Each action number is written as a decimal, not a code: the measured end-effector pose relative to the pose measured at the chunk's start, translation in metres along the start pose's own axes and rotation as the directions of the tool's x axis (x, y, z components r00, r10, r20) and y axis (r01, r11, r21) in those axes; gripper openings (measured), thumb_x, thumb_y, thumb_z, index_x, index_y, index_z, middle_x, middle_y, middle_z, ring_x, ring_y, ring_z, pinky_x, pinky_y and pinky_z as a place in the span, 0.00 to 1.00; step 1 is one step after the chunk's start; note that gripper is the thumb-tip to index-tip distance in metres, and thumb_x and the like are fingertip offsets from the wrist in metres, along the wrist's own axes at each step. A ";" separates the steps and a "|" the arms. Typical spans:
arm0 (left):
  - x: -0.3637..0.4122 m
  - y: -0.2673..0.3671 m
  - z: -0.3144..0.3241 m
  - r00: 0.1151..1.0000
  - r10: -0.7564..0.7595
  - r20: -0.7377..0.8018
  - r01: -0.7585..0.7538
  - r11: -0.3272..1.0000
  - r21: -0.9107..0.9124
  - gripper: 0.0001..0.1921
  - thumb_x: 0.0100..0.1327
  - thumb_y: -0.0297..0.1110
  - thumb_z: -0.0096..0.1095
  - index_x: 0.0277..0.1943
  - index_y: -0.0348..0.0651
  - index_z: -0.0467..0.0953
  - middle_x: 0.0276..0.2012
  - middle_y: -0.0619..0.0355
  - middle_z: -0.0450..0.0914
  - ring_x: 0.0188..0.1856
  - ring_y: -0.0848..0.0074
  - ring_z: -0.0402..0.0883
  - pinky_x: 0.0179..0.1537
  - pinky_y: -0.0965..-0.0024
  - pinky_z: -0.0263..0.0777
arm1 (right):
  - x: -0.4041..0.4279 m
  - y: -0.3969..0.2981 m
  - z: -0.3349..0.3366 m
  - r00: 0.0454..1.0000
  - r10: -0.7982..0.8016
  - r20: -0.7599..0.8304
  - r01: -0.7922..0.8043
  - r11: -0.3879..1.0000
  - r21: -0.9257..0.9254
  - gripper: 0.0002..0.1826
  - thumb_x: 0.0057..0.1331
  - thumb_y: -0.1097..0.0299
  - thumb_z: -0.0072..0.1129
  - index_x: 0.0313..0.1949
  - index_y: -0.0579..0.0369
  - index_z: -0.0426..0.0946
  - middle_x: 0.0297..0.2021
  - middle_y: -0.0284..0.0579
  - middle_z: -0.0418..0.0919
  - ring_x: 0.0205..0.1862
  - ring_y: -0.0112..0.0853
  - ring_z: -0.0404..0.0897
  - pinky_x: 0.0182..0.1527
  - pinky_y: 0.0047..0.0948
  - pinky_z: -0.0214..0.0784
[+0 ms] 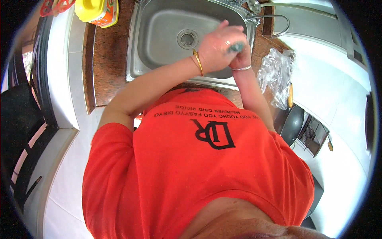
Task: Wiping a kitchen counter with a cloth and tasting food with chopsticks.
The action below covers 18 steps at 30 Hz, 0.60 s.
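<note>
Both hands are together over the right part of a stainless steel sink (167, 38). My left hand (220, 47), with a gold bangle (198, 62) at its wrist, lies across my right hand (242, 56) and partly hides it. A silver bangle (241, 68) circles my right wrist. The skin of my left hand has a wet shine. A blurred blue-green patch (235, 47) shows where the hands meet; whether it is a mark on the skin or a small object is unclear. The fingers overlap, so what either hand holds is hidden.
A curved metal faucet (282, 25) stands right of the sink. A yellow plastic tub (98, 12) is on the brown countertop (110, 53) at the left, near a red plastic basket (56, 7). Clear crumpled plastic (276, 77) lies at the right, with a dark pan (292, 125) below it.
</note>
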State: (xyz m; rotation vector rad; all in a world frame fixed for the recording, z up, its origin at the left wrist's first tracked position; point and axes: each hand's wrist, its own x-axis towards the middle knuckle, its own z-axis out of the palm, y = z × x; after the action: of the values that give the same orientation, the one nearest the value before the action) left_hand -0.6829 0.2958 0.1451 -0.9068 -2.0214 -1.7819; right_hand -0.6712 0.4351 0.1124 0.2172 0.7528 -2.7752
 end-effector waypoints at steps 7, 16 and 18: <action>-0.013 -0.010 0.004 0.801 0.356 0.482 -0.467 0.874 0.131 0.06 0.41 0.30 0.56 0.27 0.47 0.71 0.30 0.60 0.73 0.40 0.67 0.73 0.42 0.65 0.67 | 0.046 -0.018 -0.052 0.824 0.462 0.328 0.129 0.412 -0.902 0.14 0.57 0.65 0.53 0.41 0.60 0.72 0.36 0.39 0.75 0.41 0.28 0.73 0.49 0.25 0.64; -0.070 -0.055 0.032 0.520 0.222 0.825 -0.663 0.713 0.226 0.08 0.45 0.35 0.54 0.26 0.44 0.78 0.29 0.56 0.78 0.33 0.65 0.77 0.39 0.66 0.71 | 0.074 0.042 -0.017 0.597 0.793 -0.119 0.043 -0.180 -0.983 0.15 0.58 0.57 0.52 0.37 0.54 0.75 0.32 0.41 0.77 0.36 0.29 0.74 0.42 0.28 0.64; -0.063 -0.050 0.030 0.362 0.092 0.928 -0.648 0.740 0.179 0.09 0.47 0.35 0.53 0.29 0.42 0.79 0.31 0.53 0.79 0.33 0.63 0.78 0.39 0.63 0.71 | 0.073 0.054 -0.020 0.614 0.779 -0.131 0.080 -0.226 -0.971 0.15 0.58 0.56 0.51 0.37 0.55 0.74 0.32 0.43 0.78 0.35 0.31 0.75 0.41 0.29 0.65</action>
State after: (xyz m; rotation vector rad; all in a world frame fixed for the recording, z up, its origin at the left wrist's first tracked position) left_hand -0.6616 0.3070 0.0626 -2.1842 -2.2703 -0.3015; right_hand -0.7238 0.3854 0.0540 -0.6145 1.8326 -0.7617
